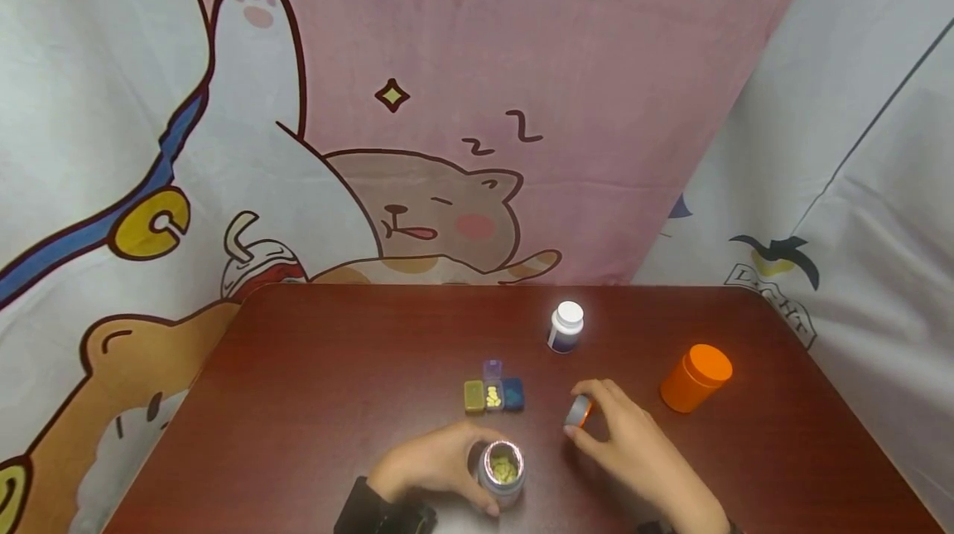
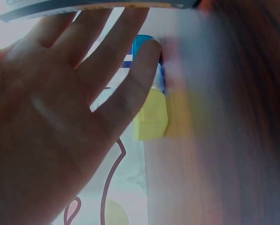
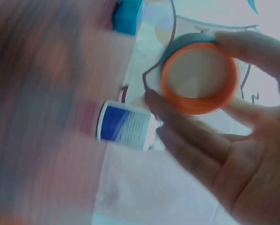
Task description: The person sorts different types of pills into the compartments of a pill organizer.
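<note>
My left hand point(image 1: 443, 461) curls its fingers and thumb round an uncapped jar point(image 1: 510, 491) near the table's front; greenish-yellow pieces point(image 1: 503, 469) show through its mouth. Only the jar's edge point(image 2: 98, 9) appears at the top of the left wrist view. To the right, my right hand point(image 1: 629, 435) pinches a grey lid point(image 1: 577, 411) between thumb and fingers. The lid's orange-rimmed inside point(image 3: 198, 77) faces the right wrist camera. Just beyond the jar sits a small pill organizer point(image 1: 474, 396). Its middle compartment point(image 1: 493, 396) has its purple flap point(image 1: 493, 369) up and holds several pale yellow pills.
A white bottle with a dark blue label point(image 1: 566, 327) stands farther back. An orange bottle point(image 1: 696, 377) is at the right of the dark red wooden table point(image 1: 335, 352). Cartoon-printed cloth point(image 1: 596, 103) hangs behind the table and along its sides.
</note>
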The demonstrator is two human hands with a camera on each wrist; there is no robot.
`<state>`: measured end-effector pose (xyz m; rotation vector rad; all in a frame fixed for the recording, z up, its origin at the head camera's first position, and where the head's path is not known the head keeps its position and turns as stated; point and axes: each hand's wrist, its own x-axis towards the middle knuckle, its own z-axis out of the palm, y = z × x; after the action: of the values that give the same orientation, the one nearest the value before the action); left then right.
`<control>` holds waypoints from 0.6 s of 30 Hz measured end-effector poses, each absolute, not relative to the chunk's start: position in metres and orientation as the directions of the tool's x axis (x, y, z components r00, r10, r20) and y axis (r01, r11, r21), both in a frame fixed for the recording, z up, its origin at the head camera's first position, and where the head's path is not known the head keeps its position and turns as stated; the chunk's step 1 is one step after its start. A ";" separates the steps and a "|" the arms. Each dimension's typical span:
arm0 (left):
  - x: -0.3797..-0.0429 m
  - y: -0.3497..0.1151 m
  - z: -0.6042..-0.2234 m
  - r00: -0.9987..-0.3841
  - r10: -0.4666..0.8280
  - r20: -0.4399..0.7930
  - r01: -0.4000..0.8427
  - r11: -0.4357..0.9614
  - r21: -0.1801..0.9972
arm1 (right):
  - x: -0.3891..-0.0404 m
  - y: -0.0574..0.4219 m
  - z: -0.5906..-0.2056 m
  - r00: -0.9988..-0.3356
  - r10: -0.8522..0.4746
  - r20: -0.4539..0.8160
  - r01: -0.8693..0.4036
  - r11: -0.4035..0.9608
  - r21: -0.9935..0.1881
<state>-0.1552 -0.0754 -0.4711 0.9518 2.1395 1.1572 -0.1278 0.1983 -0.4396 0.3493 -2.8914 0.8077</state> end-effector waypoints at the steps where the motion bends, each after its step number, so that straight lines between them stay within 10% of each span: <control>1: -0.155 -0.075 -0.471 -0.614 0.781 -0.109 0.335 0.384 0.860 | -0.126 0.195 -0.440 -0.961 -0.187 0.203 -0.268 0.806 -0.528; 18: -0.157 -0.076 -0.471 -0.573 0.815 -0.087 0.311 0.314 0.897 | -0.098 0.145 -0.447 -0.796 -0.413 0.442 -0.600 0.443 -0.666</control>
<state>-0.1575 -0.0764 -0.4711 0.9925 2.0445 1.2193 -0.0979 0.1445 -0.4466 0.8853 -2.4794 1.2763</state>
